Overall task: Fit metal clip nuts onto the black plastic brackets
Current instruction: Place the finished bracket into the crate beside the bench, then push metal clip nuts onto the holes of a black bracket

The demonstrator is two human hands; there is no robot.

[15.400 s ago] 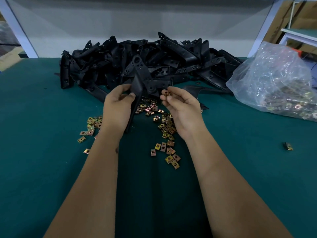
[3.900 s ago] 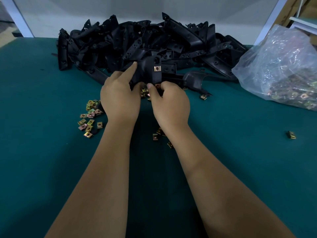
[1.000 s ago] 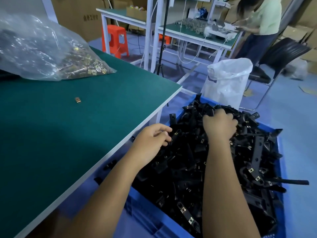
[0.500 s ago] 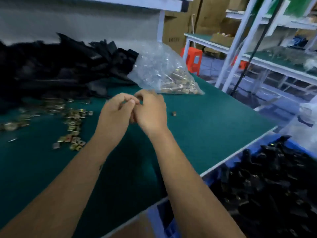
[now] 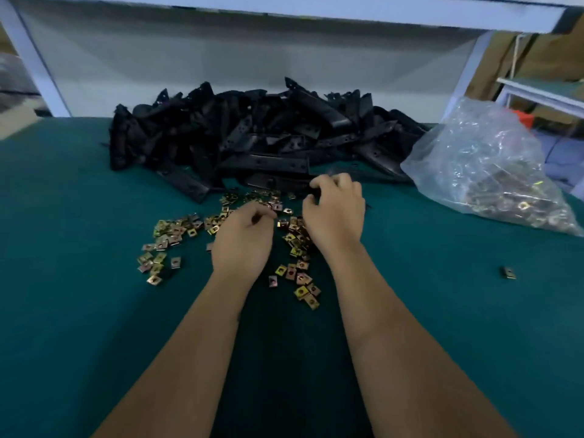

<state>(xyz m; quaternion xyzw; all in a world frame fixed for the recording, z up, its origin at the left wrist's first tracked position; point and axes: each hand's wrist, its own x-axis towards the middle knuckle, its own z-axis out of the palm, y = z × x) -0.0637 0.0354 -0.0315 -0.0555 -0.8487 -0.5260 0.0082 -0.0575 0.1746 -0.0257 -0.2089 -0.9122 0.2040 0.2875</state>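
A heap of black plastic brackets (image 5: 252,137) lies at the back of the green table (image 5: 79,311). In front of it, several brass-coloured clip nuts (image 5: 170,235) are scattered loose. My left hand (image 5: 243,238) hovers over the nuts with curled fingers, and whether it holds one is hidden. My right hand (image 5: 335,213) is at the heap's near edge, its fingers curled round the end of a black bracket (image 5: 278,183).
A clear plastic bag (image 5: 493,172) of more clip nuts sits at the right. One stray nut (image 5: 508,272) lies alone near the right edge. White frame posts (image 5: 34,64) and a shelf stand behind and above the heap.
My view swung back from the blue crate of brackets beside the table to the table itself. Both hands, joined together half a second ago, have parted and moved to the nuts and the heap.
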